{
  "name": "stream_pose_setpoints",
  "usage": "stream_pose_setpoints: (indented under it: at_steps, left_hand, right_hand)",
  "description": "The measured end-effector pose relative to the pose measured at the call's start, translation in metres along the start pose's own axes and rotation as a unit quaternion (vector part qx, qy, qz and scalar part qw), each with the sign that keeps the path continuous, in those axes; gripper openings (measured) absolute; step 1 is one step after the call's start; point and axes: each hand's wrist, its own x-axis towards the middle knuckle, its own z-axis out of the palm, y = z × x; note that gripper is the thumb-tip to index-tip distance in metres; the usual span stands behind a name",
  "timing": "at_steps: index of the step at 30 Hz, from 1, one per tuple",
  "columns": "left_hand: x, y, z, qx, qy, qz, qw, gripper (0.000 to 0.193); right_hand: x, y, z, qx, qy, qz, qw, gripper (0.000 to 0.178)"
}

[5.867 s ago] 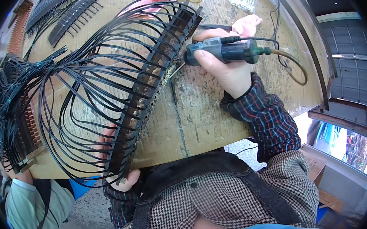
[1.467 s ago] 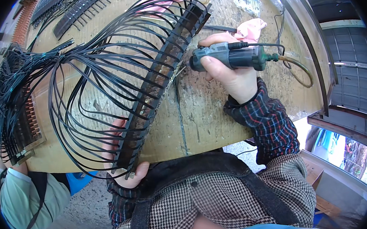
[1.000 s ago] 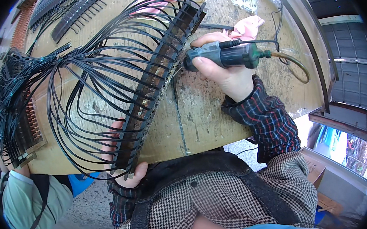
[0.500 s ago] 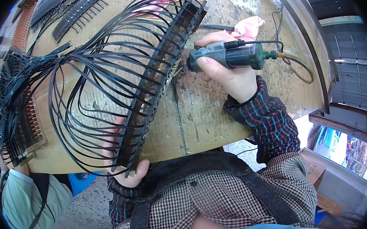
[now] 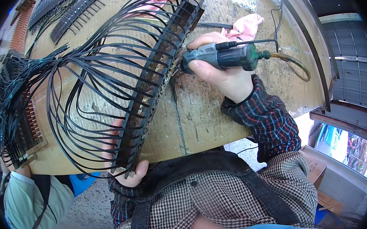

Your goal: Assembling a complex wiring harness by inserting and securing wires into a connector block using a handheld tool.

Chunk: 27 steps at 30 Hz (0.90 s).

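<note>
A long dark bar (image 5: 154, 84) lies slanted over the bench, with a row of black wires (image 5: 100, 60) looping out of its left side to a tied bunch. My left hand (image 5: 138, 174) is closed around its near end, the thumb in front and the fingers partly hidden behind. In my right hand (image 5: 226, 78) is a cylindrical hand tool (image 5: 231, 57), grey and black with a green end cap; a cable and a brownish hose leave its right end. Its left end is close against the bar's right edge; whether it touches, I cannot tell.
At the left, wires hang over a copper-coloured comb-like strip (image 5: 33, 114). Another dark bar with pins (image 5: 76, 14) lies at the far left. Pink cloths (image 5: 245, 26) rest behind the tool. A co-worker's sleeve (image 5: 34, 199) shows at the left edge. A black rail (image 5: 308, 38) bounds the right.
My right hand has moved slightly left with the tool, bringing it closer to the bar. The bar's far end has shifted slightly left; my left hand keeps its grip.
</note>
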Motion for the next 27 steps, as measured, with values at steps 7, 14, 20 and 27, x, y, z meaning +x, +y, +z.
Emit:
stream_pose_setpoints:
  at_steps: [7,14,20,27]
  left_hand:
    - [-0.004,-0.004,-0.005,0.006,0.002,-0.029,1.000,0.089]
    - [-0.001,-0.002,-0.002,-0.007,0.004,-0.024,1.000,0.089]
    - [0.001,0.001,0.001,-0.008,0.006,-0.020,1.000,0.089]
    - [0.007,0.003,0.011,-0.024,0.017,-0.001,1.000,0.090]
  right_hand:
    - [0.000,-0.001,-0.001,0.000,-0.007,0.005,1.000,0.026]
    - [-0.002,-0.003,-0.001,0.027,-0.013,0.023,0.999,0.027]
    - [-0.001,-0.001,-0.001,0.012,-0.013,0.014,1.000,0.027]
    - [-0.001,-0.001,-0.003,0.015,-0.001,0.030,0.999,0.028]
